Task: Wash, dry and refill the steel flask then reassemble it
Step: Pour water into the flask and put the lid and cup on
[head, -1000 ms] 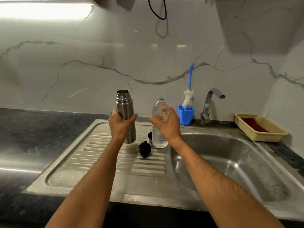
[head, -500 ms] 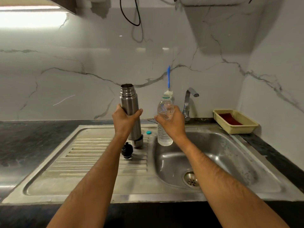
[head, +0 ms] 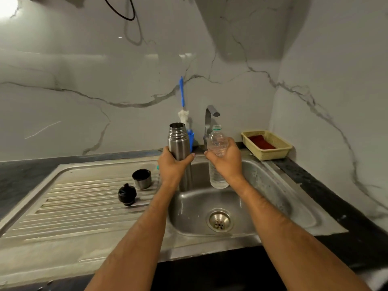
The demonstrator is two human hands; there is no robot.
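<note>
My left hand grips the steel flask around its middle, upright and uncapped, above the left edge of the sink basin. In my right hand is a clear plastic water bottle, upright with its cap off, held over the basin just right of the flask. The flask's steel cup lid stands mouth up on the ribbed drainboard. Its black stopper lies in front of the cup.
A blue-handled bottle brush stands in a blue holder behind the flask, beside the steel tap. A beige basket with a red cloth sits at the back right. Dark countertop surrounds the sink; marble wall behind.
Both hands have carried the flask and the bottle to the right, from above the drainboard to above the basin. The cup lid and stopper now lie well left of the flask.
</note>
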